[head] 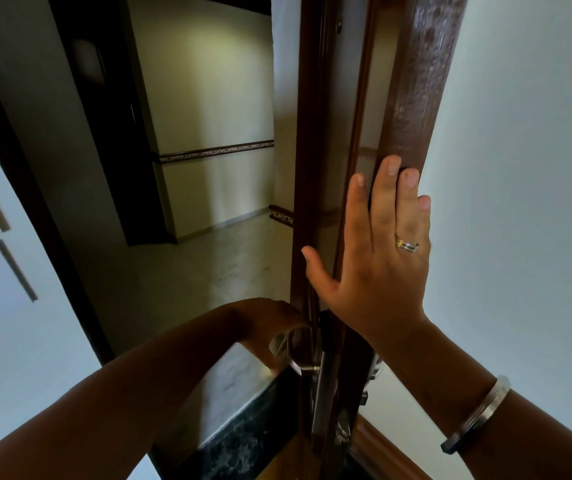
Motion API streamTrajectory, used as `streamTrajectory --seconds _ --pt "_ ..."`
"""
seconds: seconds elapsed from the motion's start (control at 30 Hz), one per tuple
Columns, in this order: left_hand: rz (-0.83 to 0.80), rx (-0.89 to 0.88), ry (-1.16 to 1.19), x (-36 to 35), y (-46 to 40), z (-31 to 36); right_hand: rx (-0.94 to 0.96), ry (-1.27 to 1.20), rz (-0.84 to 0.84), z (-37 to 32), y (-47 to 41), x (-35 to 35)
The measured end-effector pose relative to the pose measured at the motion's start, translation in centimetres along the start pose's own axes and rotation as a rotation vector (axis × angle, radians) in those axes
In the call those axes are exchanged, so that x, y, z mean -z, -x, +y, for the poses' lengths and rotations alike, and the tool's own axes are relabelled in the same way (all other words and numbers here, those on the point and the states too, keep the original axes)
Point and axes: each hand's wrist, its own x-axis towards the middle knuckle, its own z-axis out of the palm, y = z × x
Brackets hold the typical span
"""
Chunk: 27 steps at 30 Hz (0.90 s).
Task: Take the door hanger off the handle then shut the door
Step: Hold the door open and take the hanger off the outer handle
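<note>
The left hand (270,323) is reaching round the far face of the door (412,98), curled over the outer handle (298,367). Its fingers are bending down around something pale by the lever, perhaps the door hanger (279,344), but shadow is hiding it and I cannot tell whether the hand is really gripping it. The right hand (378,251) is lying flat and spread against the near edge of the door, fingers pointing up along the wood, holding nothing, only steadying the leaf. A ring and a metal bangle (475,415) are showing on that arm.

The door is standing ajar, seen edge-on, its long axis running upright, with the latch plate (324,393) just below the right wrist. The handle is sitting low and to the left of the right hand, so the left hand is clearly the nearer one for lifting the hanger off. Beyond, the corridor (208,258) is opening to the left.
</note>
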Motion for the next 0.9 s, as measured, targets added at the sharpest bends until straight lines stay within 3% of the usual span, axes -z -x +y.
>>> streamTrajectory --seconds 0.2,0.47,0.57,0.73,0.9 --pt "-0.109 -0.1 -0.136 1.8 -1.9 0.3 -0.016 -0.014 0.013 -0.1 0.2 0.0" --pt "-0.188 -0.008 -0.206 3.8 -3.0 -0.8 -0.02 -0.006 0.017 -0.3 0.2 -0.3" --pt "-0.156 0.057 -0.125 3.3 -2.6 -1.7 -0.02 -0.006 0.019 -0.6 0.1 -0.4" --pt "0.002 0.231 -0.202 1.9 -0.4 -4.1 -0.015 -0.025 0.02 -1.3 0.0 -0.4" --pt "0.165 0.49 0.097 -0.1 3.1 -5.7 -0.021 -0.054 0.017 -2.5 -0.4 -0.5"
